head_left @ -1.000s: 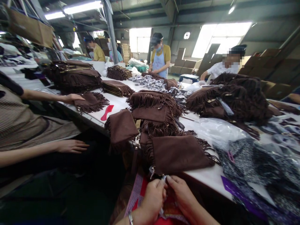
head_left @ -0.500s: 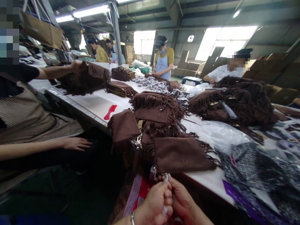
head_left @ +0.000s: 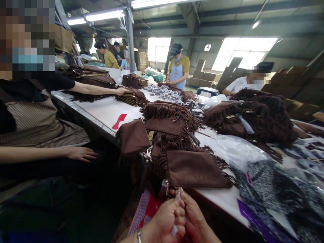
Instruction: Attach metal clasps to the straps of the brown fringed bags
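A dark brown fringed pouch (head_left: pixel 197 168) lies at the table's near edge, with small metal fittings along its front side. Just below that edge, my left hand (head_left: pixel 170 216) is closed in a fist around something small; a whitish, film-like bit (head_left: pixel 174 230) shows under its fingers. My right hand (head_left: pixel 193 211) is pressed against it, thumb and fingertips pinched at a small shiny piece (head_left: pixel 179 193) by the pouch. The fingers hide most of what both hands hold. To the left, another brown pouch (head_left: pixel 135 135) has a metal clasp (head_left: pixel 149 152) and a strap hanging down.
More fringed pouches (head_left: pixel 167 118) are piled behind, with a larger heap (head_left: pixel 255 114) at right. A red comb (head_left: pixel 119 121) lies on the white table (head_left: pixel 95 109). Clear plastic (head_left: pixel 235 148) and grey-black fabric (head_left: pixel 273 189) are at right. A co-worker's arm (head_left: pixel 98 89) reaches across at left.
The co-worker at left has leaned in, and that person's hand has moved right, from the far-left pile to a stack of pouches. My hands stay nearly in place, still closed together.
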The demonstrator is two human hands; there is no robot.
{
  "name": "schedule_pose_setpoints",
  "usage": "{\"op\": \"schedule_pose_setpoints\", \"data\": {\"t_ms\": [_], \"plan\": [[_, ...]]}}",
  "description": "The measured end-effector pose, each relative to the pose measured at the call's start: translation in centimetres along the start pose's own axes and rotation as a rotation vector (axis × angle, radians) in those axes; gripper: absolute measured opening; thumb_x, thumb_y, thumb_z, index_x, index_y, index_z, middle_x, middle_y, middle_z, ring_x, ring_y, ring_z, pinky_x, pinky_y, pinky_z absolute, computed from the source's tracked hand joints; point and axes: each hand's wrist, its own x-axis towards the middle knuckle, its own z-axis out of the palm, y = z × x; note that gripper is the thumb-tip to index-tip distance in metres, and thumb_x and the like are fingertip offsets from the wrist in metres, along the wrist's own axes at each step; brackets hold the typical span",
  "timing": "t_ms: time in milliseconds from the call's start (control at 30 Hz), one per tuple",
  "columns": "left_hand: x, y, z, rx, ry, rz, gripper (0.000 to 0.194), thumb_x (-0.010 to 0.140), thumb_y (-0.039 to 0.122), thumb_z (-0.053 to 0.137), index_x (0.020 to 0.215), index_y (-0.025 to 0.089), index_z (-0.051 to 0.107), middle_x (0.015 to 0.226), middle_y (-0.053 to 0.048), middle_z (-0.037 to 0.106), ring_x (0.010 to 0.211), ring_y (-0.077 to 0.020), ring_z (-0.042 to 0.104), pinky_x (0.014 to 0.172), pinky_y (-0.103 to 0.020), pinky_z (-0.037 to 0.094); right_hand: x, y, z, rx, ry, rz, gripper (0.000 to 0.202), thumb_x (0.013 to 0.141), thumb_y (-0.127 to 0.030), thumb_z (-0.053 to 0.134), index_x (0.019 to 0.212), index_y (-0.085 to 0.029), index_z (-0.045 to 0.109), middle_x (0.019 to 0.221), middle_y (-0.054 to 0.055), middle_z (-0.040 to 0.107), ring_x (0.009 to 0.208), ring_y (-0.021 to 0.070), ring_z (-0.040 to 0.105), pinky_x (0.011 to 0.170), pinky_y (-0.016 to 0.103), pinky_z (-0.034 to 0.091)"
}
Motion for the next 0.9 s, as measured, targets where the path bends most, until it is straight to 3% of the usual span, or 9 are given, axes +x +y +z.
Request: {"op": "schedule_pose_setpoints", "data": {"t_ms": [100, 300, 433, 533, 600, 700, 833, 900], "plan": [[-0.1, -0.4, 0.1, 0.267, 0.043, 0.185, 0.027, 0.082, 0.040, 0.068, 0.080, 0.018, 0.051, 0.059, 0.007, 0.045, 0.040, -0.0037, 0.028, 0.039, -0.016, 0.022, -0.7, -0.4, 0.0, 0.112, -0.059, 0.102, 0.046, 0.071, -0.062, 0.075, 0.078, -0.017, 0.068, 0.057, 0.000, 0.061, 0.047, 0.0130, 0.053, 0.046, 0.023, 0.042], [-0.5, -0.4, -0.7, 0.954, 0.368, 0.468, 0.025, 0.089, 0.034, 0.056, 0.070, 0.018, 0.058, 0.056, 0.001, 0.054, 0.048, -0.0102, 0.046, 0.048, -0.021, 0.032, -3.2, -0.6, -0.5, 0.153, -0.228, 0.120, 0.049, 0.078, -0.067, 0.067, 0.088, -0.018, 0.070, 0.066, 0.000, 0.060, 0.059, 0.0151, 0.055, 0.060, 0.026, 0.047], [-0.9, 0.0, -1.2, 1.233, 0.364, 0.619, 0.030, 0.092, 0.038, 0.052, 0.073, 0.018, 0.065, 0.064, -0.004, 0.063, 0.058, -0.0153, 0.056, 0.053, -0.024, 0.035, -3.5, -0.6, -0.6, 0.123, -0.160, 0.048, 0.044, 0.078, -0.058, 0.072, 0.098, -0.019, 0.070, 0.086, 0.005, 0.069, 0.075, 0.0189, 0.060, 0.068, 0.028, 0.049], [-0.8, 0.0, -1.5, 1.286, 0.331, 0.652, 0.032, 0.094, 0.041, 0.050, 0.079, 0.019, 0.067, 0.070, -0.007, 0.067, 0.062, -0.0168, 0.059, 0.054, -0.025, 0.035, -2.9, -0.7, -0.4, 0.125, -0.080, -0.023, 0.038, 0.072, -0.050, 0.080, 0.090, -0.017, 0.071, 0.087, 0.005, 0.070, 0.078, 0.0186, 0.062, 0.070, 0.027, 0.049], [-0.7, -0.1, -1.7, 1.285, 0.320, 0.618, 0.034, 0.094, 0.042, 0.049, 0.079, 0.018, 0.068, 0.069, -0.007, 0.068, 0.061, -0.0174, 0.060, 0.054, -0.026, 0.036, -2.4, -0.8, -0.1, 0.104, -0.043, -0.045, 0.037, 0.069, -0.048, 0.084, 0.080, -0.016, 0.069, 0.072, 0.002, 0.067, 0.063, 0.0143, 0.059, 0.059, 0.024, 0.047], [-0.6, -0.1, -1.7, 1.224, 0.283, 0.496, 0.036, 0.092, 0.045, 0.049, 0.078, 0.017, 0.068, 0.065, -0.007, 0.067, 0.056, -0.0182, 0.058, 0.052, -0.026, 0.038, -2.0, -1.0, 0.4, 0.017, -0.006, 0.000, 0.044, 0.063, -0.052, 0.085, 0.069, -0.015, 0.062, 0.050, -0.003, 0.055, 0.040, 0.0090, 0.045, 0.041, 0.021, 0.034], [-1.5, 1.2, -1.4, 1.360, 0.215, 0.487, 0.028, 0.084, 0.044, 0.062, 0.074, 0.019, 0.071, 0.076, -0.008, 0.071, 0.070, -0.0219, 0.062, 0.061, -0.028, 0.043, -1.4, -0.8, 0.4, 0.004, 0.053, -0.057, 0.049, 0.056, -0.052, 0.089, 0.069, -0.014, 0.060, 0.058, -0.001, 0.061, 0.051, 0.0111, 0.053, 0.048, 0.021, 0.039], [-2.0, 2.8, -1.2, 1.444, 0.296, 0.557, 0.032, 0.082, 0.048, 0.064, 0.071, 0.019, 0.070, 0.073, -0.007, 0.071, 0.070, -0.0226, 0.063, 0.064, -0.029, 0.044, -0.8, -0.4, -0.2, 0.033, 0.008, -0.101, 0.048, 0.060, -0.053, 0.087, 0.071, -0.015, 0.061, 0.063, 0.000, 0.064, 0.057, 0.0126, 0.057, 0.055, 0.022, 0.044]]}}
